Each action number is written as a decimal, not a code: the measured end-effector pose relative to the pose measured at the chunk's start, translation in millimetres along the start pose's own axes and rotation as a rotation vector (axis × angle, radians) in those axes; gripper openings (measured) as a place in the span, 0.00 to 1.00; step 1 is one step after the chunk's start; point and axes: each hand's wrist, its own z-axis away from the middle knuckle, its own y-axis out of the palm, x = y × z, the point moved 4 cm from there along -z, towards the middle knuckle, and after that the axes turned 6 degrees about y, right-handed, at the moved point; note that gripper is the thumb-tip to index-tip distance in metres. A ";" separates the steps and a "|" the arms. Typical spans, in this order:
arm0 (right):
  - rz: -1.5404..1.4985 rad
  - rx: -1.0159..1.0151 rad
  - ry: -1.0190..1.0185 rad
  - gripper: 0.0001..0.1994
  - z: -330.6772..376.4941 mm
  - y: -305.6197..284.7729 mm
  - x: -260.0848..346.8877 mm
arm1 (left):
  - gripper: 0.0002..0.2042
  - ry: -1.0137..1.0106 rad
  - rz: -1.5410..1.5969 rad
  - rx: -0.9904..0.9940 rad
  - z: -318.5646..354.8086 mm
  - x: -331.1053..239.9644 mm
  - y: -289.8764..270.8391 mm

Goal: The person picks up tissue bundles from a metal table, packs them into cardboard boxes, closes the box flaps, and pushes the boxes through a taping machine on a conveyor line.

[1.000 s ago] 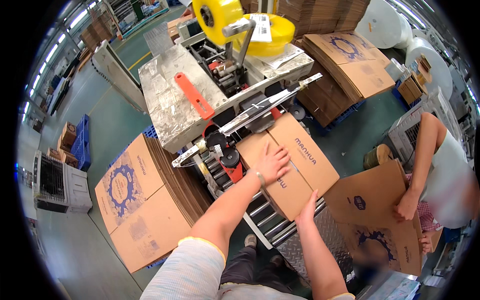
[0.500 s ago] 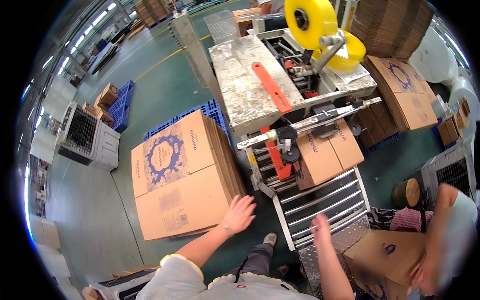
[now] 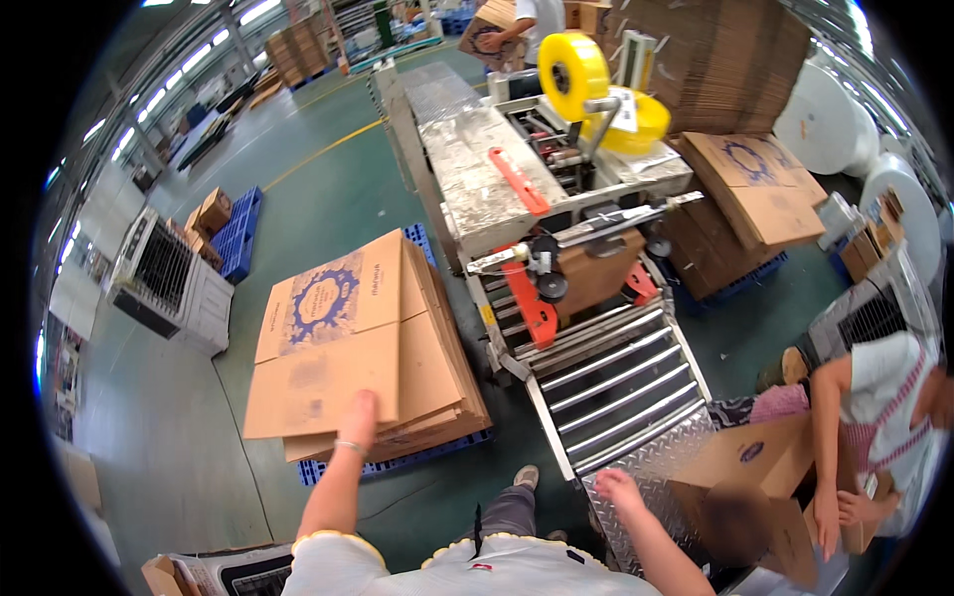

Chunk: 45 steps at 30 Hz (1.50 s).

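Blue lettering (image 3: 377, 279) and a blue gear-shaped emblem (image 3: 325, 306) mark the far half of the flat top carton (image 3: 323, 382), which lies skewed on its stack (image 3: 444, 363), long axis running away from me. My left hand (image 3: 357, 425) pinches its near edge, thumb above, other fingers hidden. My right hand (image 3: 620, 490) hovers by the tread plate (image 3: 668, 449); I cannot tell how tightly its fingers curl.

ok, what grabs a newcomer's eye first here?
The bright yellow rolls on the worn white machine, upper centre. Next, the flattened cartons stacked at left, the left hand at the near edge of the top carton. Then the shiny roller conveyor, right of centre.
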 end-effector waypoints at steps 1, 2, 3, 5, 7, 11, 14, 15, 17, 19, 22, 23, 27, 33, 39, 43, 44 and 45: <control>0.004 -0.034 -0.065 0.07 7.4 -14.1 2.5 | 0.19 -0.130 0.010 0.051 -0.7 17.4 -19.0; 0.009 -0.062 -0.130 0.07 15.2 -26.9 4.0 | 0.15 -0.149 -0.015 -0.042 -2.1 30.6 -51.5; -0.026 -0.062 -0.162 0.08 30.1 -32.5 7.7 | 0.13 -0.153 -0.072 -0.207 -1.3 44.1 -91.2; -0.107 -0.075 -0.247 0.07 64.1 -48.5 -0.5 | 0.11 -0.129 -0.113 -0.500 -16.2 5.3 -216.2; -0.094 -0.089 -0.311 0.07 92.3 -56.4 -24.0 | 0.08 0.107 -0.103 -0.932 -7.8 -61.8 -339.9; 0.349 -0.314 -0.590 0.19 177.2 -70.7 -54.6 | 0.09 0.381 -0.086 -1.113 39.4 -204.1 -478.0; 0.801 -0.418 -0.771 0.45 280.5 -52.6 -26.5 | 0.11 0.642 0.119 -1.203 65.1 -272.3 -515.9; 0.831 -0.427 -0.814 0.48 311.8 -49.6 -16.3 | 0.11 0.708 0.227 -1.201 72.1 -291.3 -528.7; 0.912 -0.530 -0.870 0.54 365.0 -58.8 -5.5 | 0.10 0.847 0.575 -1.182 62.8 -320.4 -525.5; 0.797 -0.729 -1.039 0.43 402.8 -70.4 -8.3 | 0.12 0.866 0.952 -1.089 41.3 -323.0 -500.2; 0.743 -0.995 -1.224 0.20 455.1 -101.6 -36.1 | 0.25 0.624 1.324 -1.194 -9.8 -341.7 -424.9; 0.749 -1.112 -1.303 0.15 473.2 -95.0 -28.1 | 0.24 0.374 1.496 -1.069 -22.9 -347.6 -385.3; 1.067 -1.144 -1.078 0.15 456.1 -103.3 -25.7 | 0.16 0.307 1.034 -0.835 -18.3 -447.2 -308.5; 1.258 -1.427 -0.674 0.19 427.1 -89.0 -21.7 | 0.14 1.106 0.614 -0.067 -5.1 -526.7 -276.2; 1.230 -1.402 -0.537 0.23 416.2 -43.7 -107.6 | 0.37 1.191 0.279 0.274 -26.0 -551.0 -289.4; 1.049 -1.334 -0.920 0.06 411.5 -41.1 -137.2 | 0.29 1.256 0.090 0.200 -27.0 -547.5 -287.0; 1.039 -1.285 -0.914 0.03 418.9 -47.7 -124.5 | 0.21 1.132 0.145 0.305 -36.0 -546.3 -287.9; 1.027 -1.235 -0.907 0.02 426.6 -53.7 -114.8 | 0.17 1.102 0.161 0.337 -44.0 -542.4 -281.2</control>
